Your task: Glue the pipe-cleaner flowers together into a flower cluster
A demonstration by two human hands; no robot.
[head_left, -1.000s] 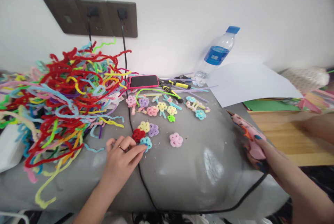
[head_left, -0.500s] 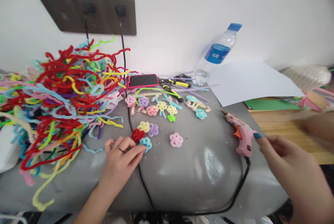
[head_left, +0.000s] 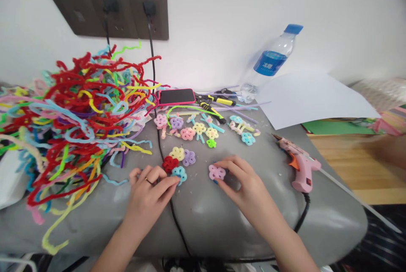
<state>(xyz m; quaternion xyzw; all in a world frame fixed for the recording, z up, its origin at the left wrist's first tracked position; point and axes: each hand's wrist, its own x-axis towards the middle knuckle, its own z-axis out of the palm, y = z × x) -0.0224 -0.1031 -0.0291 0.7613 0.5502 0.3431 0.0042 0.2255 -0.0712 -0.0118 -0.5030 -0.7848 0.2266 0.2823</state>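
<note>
1. The right hand (head_left: 249, 183) is partly open, bent like a soft pinch. Its thumb is on the near side of a pale pink, fuzzy wire flower with round loop petals (head_left: 217, 172), and its fingertips are on the far side. So it has hold of the flower by 2 edges.

2. This pink flower is on the shiny grey table top (head_left: 203, 204), near the middle, to the right of a bunch of 4 flowers.

3. The left hand (head_left: 149, 191) is mostly curled. Its thumb and pointing finger are close together at the near edge of a light blue, fuzzy wire flower (head_left: 179, 174), and a fingertip touches it. I cannot tell if it pinches or just presses down.

4. The blue flower sits right beside a dark red fuzzy flower (head_left: 170, 164). A pale yellow fuzzy flower (head_left: 176, 153) and a light purple fuzzy flower (head_left: 189, 157) are on the far side of the bunch.

5. The flowers look very light and soft outside, with bendy wire inside. They should not slip much. A hard squeeze could squash the loops, so 2 opposite outer petals look like the best place to hold.

6. A pink glue gun with an orange trigger (head_left: 300, 164) lies to the right, well apart from both hands.
</note>
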